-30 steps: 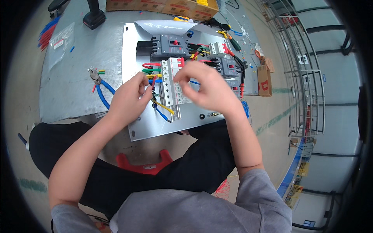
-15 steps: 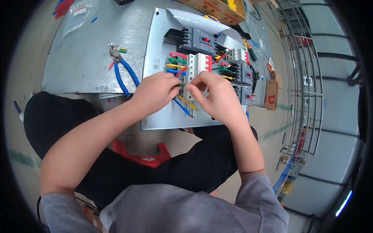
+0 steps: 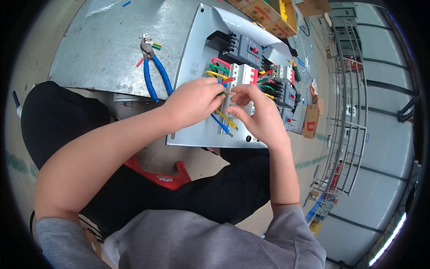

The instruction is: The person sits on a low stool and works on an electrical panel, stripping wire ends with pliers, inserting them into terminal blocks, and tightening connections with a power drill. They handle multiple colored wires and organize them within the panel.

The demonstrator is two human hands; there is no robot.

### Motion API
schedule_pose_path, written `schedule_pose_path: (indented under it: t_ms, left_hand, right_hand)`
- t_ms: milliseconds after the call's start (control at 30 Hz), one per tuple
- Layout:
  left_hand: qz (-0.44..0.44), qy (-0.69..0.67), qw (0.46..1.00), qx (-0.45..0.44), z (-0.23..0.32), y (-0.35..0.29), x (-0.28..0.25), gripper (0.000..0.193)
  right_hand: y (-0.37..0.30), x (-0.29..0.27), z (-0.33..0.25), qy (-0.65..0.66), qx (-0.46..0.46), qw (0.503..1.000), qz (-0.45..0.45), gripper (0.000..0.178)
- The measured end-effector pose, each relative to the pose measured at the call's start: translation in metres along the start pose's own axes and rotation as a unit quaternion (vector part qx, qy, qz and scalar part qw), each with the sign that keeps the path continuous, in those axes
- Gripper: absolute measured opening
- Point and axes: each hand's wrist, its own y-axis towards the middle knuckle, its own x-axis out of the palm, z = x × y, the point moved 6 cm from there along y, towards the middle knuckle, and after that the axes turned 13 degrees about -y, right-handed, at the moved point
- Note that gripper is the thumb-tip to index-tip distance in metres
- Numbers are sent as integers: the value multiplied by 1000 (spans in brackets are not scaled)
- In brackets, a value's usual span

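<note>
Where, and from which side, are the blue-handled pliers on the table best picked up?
Probably by both blue handles, reaching from the person's side: they splay toward the near edge of the table, while the metal head points away.

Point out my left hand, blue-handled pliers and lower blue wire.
Left hand (image 3: 193,102), head view: back of hand.
Blue-handled pliers (image 3: 158,67), head view: one handle.
Lower blue wire (image 3: 221,124), head view: blue insulation.

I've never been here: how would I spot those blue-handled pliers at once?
Start at the grey metal table, left of the pale metal wiring panel. There lie metal pliers with blue handles; those long, spread handles set them apart from the short red, yellow and green pieces beside them.
</note>
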Motion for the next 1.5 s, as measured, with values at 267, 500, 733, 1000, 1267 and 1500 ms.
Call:
schedule_pose_path:
  t_ms: [267,500,733,1000,1267,1500]
  left_hand:
    - [-12,-7,1000,0,3,3,2,18]
    - [-22,-34,999,24,5,4,4,18]
    - [-32,-22,998,59,3,2,7,16]
    - [-43,-4,997,63,3,4,7,17]
    - [-80,57,995,-26,-15,-5,6,19]
    - [-23,-28,999,30,1,4,3,17]
  right_hand:
    - [4,7,15,-47,-112,988,94,25]
    - [2,11,17,-48,-153,976,149,20]
    - [2,17,18,3,-88,981,171,8]
    - [5,15,22,4,-62,985,160,9]
    - [3,10,20,-11,-119,980,161,11]
    - [1,8,29,35,-83,987,135,13]
